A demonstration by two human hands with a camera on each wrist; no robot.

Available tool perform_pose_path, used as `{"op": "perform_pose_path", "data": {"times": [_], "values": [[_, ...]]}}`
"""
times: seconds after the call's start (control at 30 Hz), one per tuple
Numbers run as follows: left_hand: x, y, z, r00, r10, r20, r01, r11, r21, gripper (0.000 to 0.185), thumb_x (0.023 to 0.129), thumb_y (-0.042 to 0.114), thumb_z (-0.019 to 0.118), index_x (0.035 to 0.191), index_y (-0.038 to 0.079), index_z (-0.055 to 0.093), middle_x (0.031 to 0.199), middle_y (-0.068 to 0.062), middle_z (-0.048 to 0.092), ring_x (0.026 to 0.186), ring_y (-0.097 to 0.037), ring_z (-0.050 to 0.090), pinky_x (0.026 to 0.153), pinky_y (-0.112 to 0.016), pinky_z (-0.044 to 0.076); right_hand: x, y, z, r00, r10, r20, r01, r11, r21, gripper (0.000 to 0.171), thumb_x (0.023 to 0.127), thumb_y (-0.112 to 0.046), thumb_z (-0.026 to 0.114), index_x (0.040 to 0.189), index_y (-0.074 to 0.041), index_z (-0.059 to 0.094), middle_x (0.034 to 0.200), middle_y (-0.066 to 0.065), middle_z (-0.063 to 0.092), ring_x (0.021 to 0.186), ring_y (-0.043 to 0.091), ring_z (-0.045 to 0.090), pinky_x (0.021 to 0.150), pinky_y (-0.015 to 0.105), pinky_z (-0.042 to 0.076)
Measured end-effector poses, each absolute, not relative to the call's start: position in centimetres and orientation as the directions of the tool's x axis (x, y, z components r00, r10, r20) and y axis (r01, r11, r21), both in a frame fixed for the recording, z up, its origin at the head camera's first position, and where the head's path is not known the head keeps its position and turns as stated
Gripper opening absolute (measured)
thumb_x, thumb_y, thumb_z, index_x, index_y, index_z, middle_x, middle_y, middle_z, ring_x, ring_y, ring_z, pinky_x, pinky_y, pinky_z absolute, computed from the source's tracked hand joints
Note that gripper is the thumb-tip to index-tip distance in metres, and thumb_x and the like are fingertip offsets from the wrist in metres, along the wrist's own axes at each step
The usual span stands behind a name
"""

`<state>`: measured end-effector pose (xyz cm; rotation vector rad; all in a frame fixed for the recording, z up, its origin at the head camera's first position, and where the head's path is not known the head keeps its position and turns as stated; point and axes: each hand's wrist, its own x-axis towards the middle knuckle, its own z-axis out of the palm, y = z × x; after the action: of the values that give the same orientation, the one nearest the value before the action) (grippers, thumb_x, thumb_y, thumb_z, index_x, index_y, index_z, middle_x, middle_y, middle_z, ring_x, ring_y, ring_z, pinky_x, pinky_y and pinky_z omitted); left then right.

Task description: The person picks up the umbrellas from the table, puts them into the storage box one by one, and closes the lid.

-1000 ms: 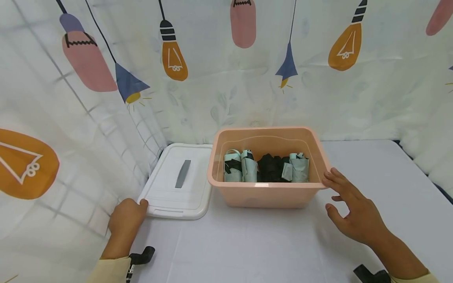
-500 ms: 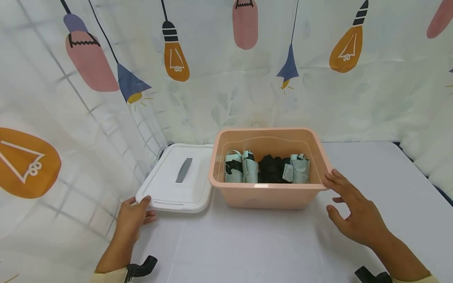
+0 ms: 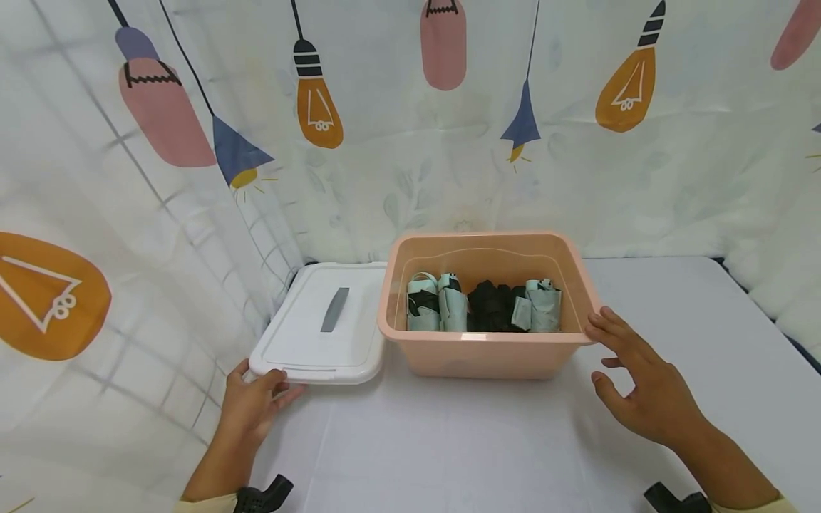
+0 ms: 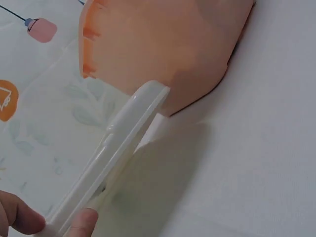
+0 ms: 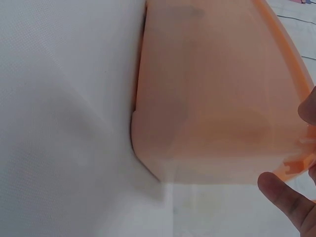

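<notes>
A white lid [image 3: 301, 335] with a grey handle [image 3: 334, 309] lies left of a pink plastic bin [image 3: 481, 353]. My left hand [image 3: 256, 399] pinches the lid's near left corner, thumb on top and fingers beneath. In the left wrist view the lid [image 4: 118, 148] is tilted up off the table, next to the bin [image 4: 163, 44]. My right hand [image 3: 635, 377] has straight fingers touching the bin's near right corner, and holds nothing. In the right wrist view my fingertips [image 5: 286, 197] sit by the bin's wall [image 5: 212, 98]. Inside the bin are several mint and black rolled items [image 3: 487, 303].
A white cloth covers the table [image 3: 462, 442]. A curtain printed with light bulbs [image 3: 154, 185] hangs close on the left and behind the bin. Black wrist straps [image 3: 263, 495] show at the bottom edge.
My left hand slid to the lid's near left corner, took hold of it and raised that edge a little. The right hand and the bin have stayed put.
</notes>
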<state>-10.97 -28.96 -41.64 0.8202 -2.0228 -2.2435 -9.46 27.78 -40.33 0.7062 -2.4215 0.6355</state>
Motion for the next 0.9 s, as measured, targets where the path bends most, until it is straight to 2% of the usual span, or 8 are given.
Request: {"op": "perform_pose_path", "data": {"times": [0.1, 0.23, 0.4, 0.5, 0.57, 0.67, 0.77, 0.9], "values": [[-11.0, -28.5, -42.0, -0.853, -0.387, -0.351, -0.295, -0.199, 0.935, 0.092, 0.099, -0.007, 0.049, 0.163, 0.018, -0.012, 0.140, -0.011, 0.030, 0.101, -0.020, 0.051, 0.090, -0.044, 0.057, -9.4, 27.8, -40.3, -0.722, -0.345, 0.600, -0.600, 0.744, -0.294, 0.071, 0.080, -0.012, 0.062, 0.150, -0.008, 0.049, 0.159, 0.010, 0.041, 0.148, 0.007, 0.033, 0.080, 0.009, 0.050], [-11.0, -27.7, -42.5, -0.836, -0.449, -0.315, -0.229, -0.236, 0.944, 0.086, 0.101, -0.003, 0.046, 0.164, 0.017, -0.009, 0.139, -0.009, 0.030, 0.106, -0.019, 0.049, 0.090, -0.041, 0.057, -9.5, 27.7, -40.4, -0.715, -0.351, 0.605, -0.610, 0.735, -0.296, 0.065, 0.086, -0.019, 0.057, 0.149, -0.006, 0.049, 0.159, 0.011, 0.041, 0.148, 0.011, 0.033, 0.081, 0.008, 0.049], [-10.9, -26.7, -43.0, -0.825, -0.487, -0.289, -0.182, -0.255, 0.950, 0.066, 0.106, 0.006, 0.043, 0.162, 0.002, 0.008, 0.138, -0.011, 0.037, 0.119, -0.022, 0.051, 0.091, -0.035, 0.057, -9.5, 27.7, -40.4, -0.703, -0.354, 0.617, -0.621, 0.728, -0.290, 0.061, 0.092, -0.028, 0.051, 0.148, -0.005, 0.050, 0.158, 0.012, 0.042, 0.148, 0.013, 0.033, 0.082, 0.008, 0.049], [-10.7, -26.3, -43.3, -0.818, -0.505, -0.276, -0.149, -0.278, 0.949, 0.056, 0.109, 0.013, 0.041, 0.157, -0.008, 0.019, 0.138, -0.011, 0.039, 0.119, -0.020, 0.051, 0.092, -0.028, 0.055, -9.5, 27.7, -40.4, -0.703, -0.355, 0.617, -0.621, 0.728, -0.289, 0.061, 0.091, -0.027, 0.051, 0.148, -0.005, 0.050, 0.158, 0.012, 0.043, 0.148, 0.013, 0.033, 0.082, 0.007, 0.049], [-10.6, -26.1, -43.3, -0.821, -0.505, -0.266, -0.127, -0.293, 0.948, 0.056, 0.111, 0.018, 0.040, 0.155, -0.010, 0.021, 0.138, -0.011, 0.037, 0.121, -0.019, 0.048, 0.095, -0.026, 0.052, -9.5, 27.7, -40.4, -0.706, -0.356, 0.613, -0.620, 0.729, -0.290, 0.062, 0.090, -0.025, 0.052, 0.149, -0.005, 0.050, 0.158, 0.012, 0.042, 0.149, 0.014, 0.033, 0.083, 0.007, 0.048], [-10.3, -25.9, -43.2, -0.848, -0.458, -0.266, -0.095, -0.364, 0.927, 0.058, 0.113, 0.026, 0.036, 0.159, -0.004, 0.017, 0.147, -0.014, 0.034, 0.134, -0.022, 0.044, 0.104, -0.028, 0.046, -9.5, 27.7, -40.3, -0.710, -0.356, 0.607, -0.617, 0.730, -0.294, 0.064, 0.087, -0.021, 0.055, 0.149, -0.005, 0.049, 0.159, 0.012, 0.042, 0.149, 0.014, 0.033, 0.083, 0.007, 0.048], [-10.1, -25.6, -43.0, -0.882, -0.375, -0.286, -0.087, -0.467, 0.880, 0.058, 0.114, 0.030, 0.029, 0.164, 0.010, 0.008, 0.160, -0.013, 0.025, 0.146, -0.026, 0.035, 0.110, -0.040, 0.041, -9.5, 27.8, -40.3, -0.716, -0.353, 0.602, -0.612, 0.732, -0.298, 0.065, 0.086, -0.019, 0.056, 0.149, -0.005, 0.049, 0.159, 0.012, 0.041, 0.149, 0.014, 0.032, 0.084, 0.006, 0.047], [-10.1, -25.0, -42.7, -0.908, -0.303, -0.290, -0.081, -0.550, 0.831, 0.055, 0.114, 0.025, 0.023, 0.163, 0.021, -0.003, 0.165, -0.012, 0.018, 0.150, -0.026, 0.030, 0.112, -0.049, 0.036, -9.6, 27.7, -40.3, -0.715, -0.352, 0.604, -0.613, 0.731, -0.300, 0.064, 0.087, -0.019, 0.056, 0.149, -0.004, 0.049, 0.159, 0.012, 0.041, 0.149, 0.014, 0.032, 0.084, 0.006, 0.047]]}}
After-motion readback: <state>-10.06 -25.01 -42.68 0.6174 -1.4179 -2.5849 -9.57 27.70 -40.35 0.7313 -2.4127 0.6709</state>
